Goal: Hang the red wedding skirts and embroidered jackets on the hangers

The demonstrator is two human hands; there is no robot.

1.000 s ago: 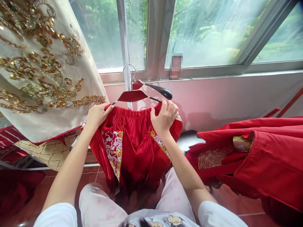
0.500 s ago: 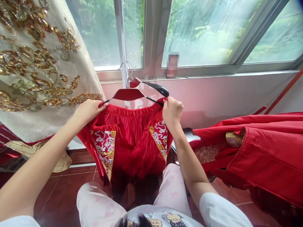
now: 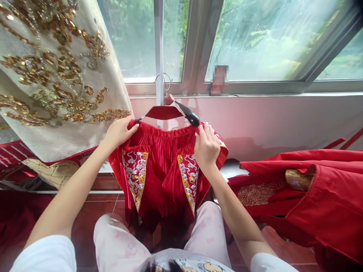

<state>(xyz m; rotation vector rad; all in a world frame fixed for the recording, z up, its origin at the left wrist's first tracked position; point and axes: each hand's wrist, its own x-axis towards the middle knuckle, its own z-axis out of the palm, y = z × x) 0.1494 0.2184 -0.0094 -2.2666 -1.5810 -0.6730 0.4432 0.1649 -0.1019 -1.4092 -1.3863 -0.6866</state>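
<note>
cream cloth with gold sequin scrolls hangs at the far left, and just beside its lower edge the left hand pinches the left corner of a red garment's gathered waistband, thumb on the near side and fingers mostly hidden behind. the left arm reaches forward and inward from a white sleeve, the wrist a little bent. between the hands, the red garment hangs spread in front of the knees, its two embroidered panels facing up and its waistband close below a red-centred hanger. that hanger's left arm meets the cloth near the left thumb; whether it grips there cannot be told. the black-tipped hanger behind has swung lower than half a second ago, and its tip now comes down by the waistband, near the right fingers. the right hand has shifted from a closed fist at the corner to a flatter pinch, fingers curled over the top edge, with red cloth now showing beyond it; that side is probably held less taut. its forearm slants up from the lower right, knuckles facing the camera. farther right, more red garments lie below the pale wall.
</note>
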